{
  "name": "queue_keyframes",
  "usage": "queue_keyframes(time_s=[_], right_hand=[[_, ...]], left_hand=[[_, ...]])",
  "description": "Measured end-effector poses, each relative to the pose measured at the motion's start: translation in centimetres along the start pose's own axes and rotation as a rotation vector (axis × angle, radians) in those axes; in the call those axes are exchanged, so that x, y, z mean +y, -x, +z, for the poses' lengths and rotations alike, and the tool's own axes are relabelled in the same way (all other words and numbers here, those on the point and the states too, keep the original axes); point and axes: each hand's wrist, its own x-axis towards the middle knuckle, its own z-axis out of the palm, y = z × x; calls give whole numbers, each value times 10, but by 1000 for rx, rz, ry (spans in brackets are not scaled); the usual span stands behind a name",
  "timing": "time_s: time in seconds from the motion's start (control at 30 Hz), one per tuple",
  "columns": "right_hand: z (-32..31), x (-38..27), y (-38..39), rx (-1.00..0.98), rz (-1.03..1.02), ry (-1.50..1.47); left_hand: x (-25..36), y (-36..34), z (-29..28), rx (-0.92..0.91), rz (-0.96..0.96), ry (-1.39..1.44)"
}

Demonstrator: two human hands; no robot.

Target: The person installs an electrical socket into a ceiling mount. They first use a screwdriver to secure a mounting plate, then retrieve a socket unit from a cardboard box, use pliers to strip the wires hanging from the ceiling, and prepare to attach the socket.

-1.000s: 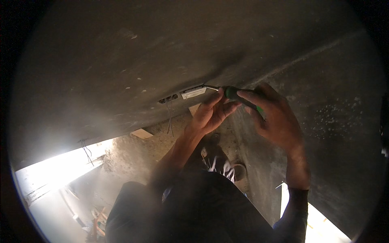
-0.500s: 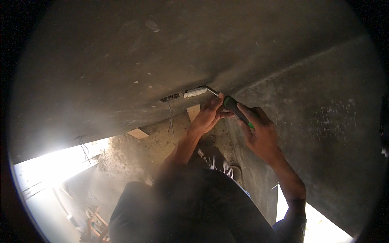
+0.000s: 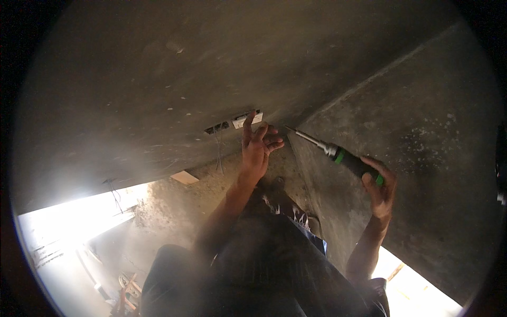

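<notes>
My right hand [image 3: 382,185] is wrapped round the handle of a screwdriver [image 3: 346,160] with a dark grip, green bands and a metal shaft. The screwdriver's tip points up and left, apart from the wall. My left hand [image 3: 256,150] is raised at a white electrical fitting [image 3: 238,123] set in the grey wall. Its index finger lies across the front of this fitting, and the other fingers are spread and partly bent. Just left of the fitting is an uncovered wall box [image 3: 215,128], from which thin wires [image 3: 219,156] hang.
Two rough grey walls meet in a corner to the right of the fitting. A light flat piece [image 3: 184,177] lies below at the wall's foot. More wires [image 3: 114,194] hang at the left near bright light. Cluttered objects [image 3: 127,290] lie at the lower left.
The screwdriver has come away from the white fitting and moved right and down in my right hand. My left hand has let go of its shaft, and its fingers have opened over the fitting.
</notes>
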Motion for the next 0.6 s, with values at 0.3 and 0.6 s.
queue_keyframes(time_s=[0.3,0.6], right_hand=[[135,60,61,132,272,-482],[205,76,75,-85,225,-380]], left_hand=[[-37,30,-31,-147,-315,-119],[-22,22,-67,-34,-172,-537]])
